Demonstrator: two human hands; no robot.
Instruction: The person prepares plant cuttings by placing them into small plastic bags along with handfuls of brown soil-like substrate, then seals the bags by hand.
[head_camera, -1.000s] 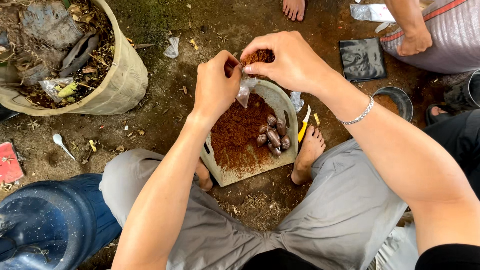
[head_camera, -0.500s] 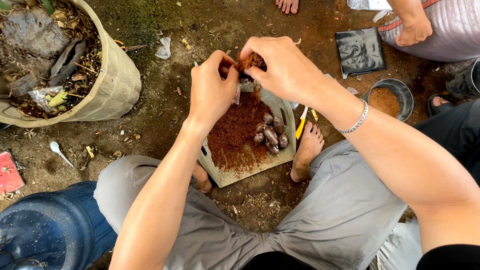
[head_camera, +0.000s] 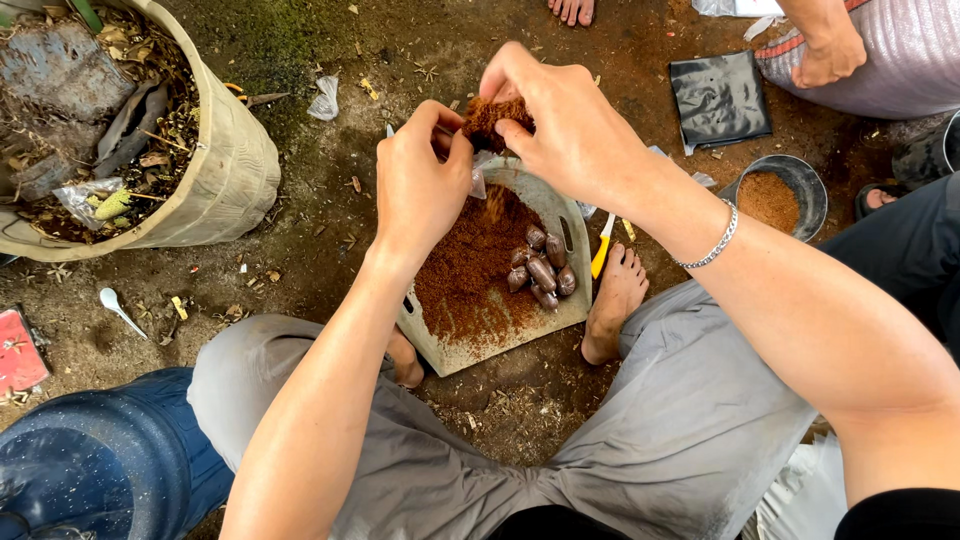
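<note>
Right hand (head_camera: 570, 130) raised over the far end of a pale tray (head_camera: 560, 310), fingers (head_camera: 510, 115) pinched together on a clump of brown fibre (head_camera: 490, 115); held high there, seemingly so crumbs drop back onto the tray and not the ground. Left hand (head_camera: 420, 185) right beside it, fingers closed on the rim of a small clear bag (head_camera: 478, 180), apparently pulling the mouth open just under the clump to catch it. Directly below both sets of fingers, a heap of loose brown fibre (head_camera: 470, 270) spread across the tray, with a cluster of dark seeds (head_camera: 542, 270) pushed to its right edge, kept apart from the heap and within easy reach. Tray flat on the bare ground between the knees, a bare foot (head_camera: 615, 300) just right of it. Further right of the fingers, a round bowl (head_camera: 790, 190) with more brown fibre and a black bag (head_camera: 720, 95) lying flat. Far left, a big basket (head_camera: 235, 170) of dry litter; another person's hand (head_camera: 825, 55) resting on a sack (head_camera: 880, 60) at the top right.
</note>
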